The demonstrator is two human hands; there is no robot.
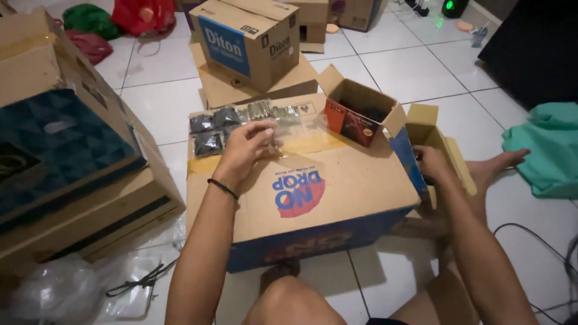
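Leftmost, a stack of cardboard boxes (66, 156) stands on the tiled floor (421, 72). Small dark packets (212, 131) lie on the big carton (313, 198), at its far left corner. Left hand (244, 150), black band at the wrist, is pinched shut on a clear plastic bag (288, 133) just right of the packets. An open orange box (360, 114) sits at the carton's far right corner. Right hand (432, 164) reaches into a small open box (438, 147) beside the carton; its grip cannot be told. Green cloth (545, 156) lies far right.
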